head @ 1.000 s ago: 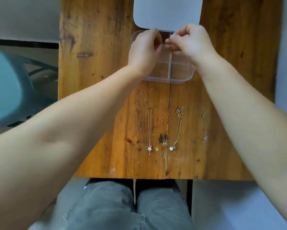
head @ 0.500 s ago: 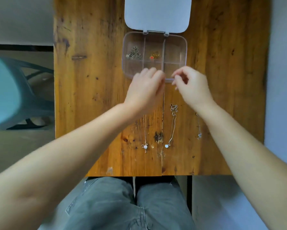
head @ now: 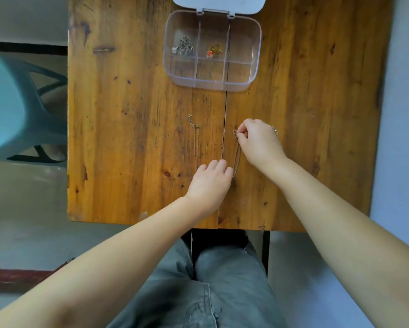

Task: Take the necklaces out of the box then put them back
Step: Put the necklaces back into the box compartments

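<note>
Head view: both hands work at the middle necklace, on the wooden table short of the open box.

Leftmost, a thin necklace (head: 195, 138) lies straight on the table (head: 127, 114); the left hand (head: 209, 183) is curled over the middle necklace's (head: 237, 159) lower end, grip not visible. The right hand (head: 257, 143) pinches its clasp end. A third chain (head: 274, 130) peeks out beyond. The clear box (head: 255, 43) holds two coiled pieces. Such chain looks light, limp and tangle-prone, best held at the clasp.
</note>
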Action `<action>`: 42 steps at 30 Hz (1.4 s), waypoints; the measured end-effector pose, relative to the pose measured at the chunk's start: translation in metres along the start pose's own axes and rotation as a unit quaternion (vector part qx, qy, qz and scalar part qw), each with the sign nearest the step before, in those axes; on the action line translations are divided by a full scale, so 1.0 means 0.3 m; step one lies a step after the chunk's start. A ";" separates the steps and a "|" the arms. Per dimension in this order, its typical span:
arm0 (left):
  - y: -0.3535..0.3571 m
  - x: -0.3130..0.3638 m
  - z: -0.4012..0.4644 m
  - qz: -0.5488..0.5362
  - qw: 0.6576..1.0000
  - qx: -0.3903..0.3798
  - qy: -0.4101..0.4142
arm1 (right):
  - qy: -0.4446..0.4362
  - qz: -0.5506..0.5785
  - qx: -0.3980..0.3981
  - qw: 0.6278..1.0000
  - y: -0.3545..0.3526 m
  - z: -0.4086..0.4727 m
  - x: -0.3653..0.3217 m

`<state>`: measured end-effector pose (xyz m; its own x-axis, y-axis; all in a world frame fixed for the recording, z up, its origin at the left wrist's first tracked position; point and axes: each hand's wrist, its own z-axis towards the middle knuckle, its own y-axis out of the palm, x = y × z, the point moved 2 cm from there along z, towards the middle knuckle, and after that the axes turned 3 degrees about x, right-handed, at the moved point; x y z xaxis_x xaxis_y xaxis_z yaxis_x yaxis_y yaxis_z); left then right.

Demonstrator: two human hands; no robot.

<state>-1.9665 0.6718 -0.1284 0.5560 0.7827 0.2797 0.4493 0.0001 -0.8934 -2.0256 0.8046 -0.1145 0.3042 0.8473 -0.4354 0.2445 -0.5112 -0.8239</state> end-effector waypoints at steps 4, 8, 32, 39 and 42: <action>-0.059 -0.033 0.003 -0.141 0.990 0.029 -0.011 | 0.092 0.266 -0.069 0.957 -0.097 -0.015 -0.004; -0.209 -0.143 0.030 -0.320 0.927 0.157 -0.113 | 0.062 0.429 -0.081 0.898 -0.221 0.010 -0.090; -0.447 -0.467 0.233 -0.047 0.958 0.281 -0.027 | 0.038 0.255 0.041 0.965 -0.257 0.318 -0.258; -0.217 -0.044 0.150 -0.134 0.977 0.109 0.125 | 0.176 0.081 -0.015 0.981 -0.240 0.049 0.168; -0.090 0.117 0.127 -0.120 0.983 0.017 0.136 | 0.174 0.029 -0.030 0.984 -0.154 -0.043 0.235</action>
<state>-1.9858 0.7231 -0.1079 0.6056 0.5618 0.5636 0.5689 0.1895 -0.8003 -2.0036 0.8859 -0.1024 0.6134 0.7208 -0.3228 0.2676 -0.5742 -0.7737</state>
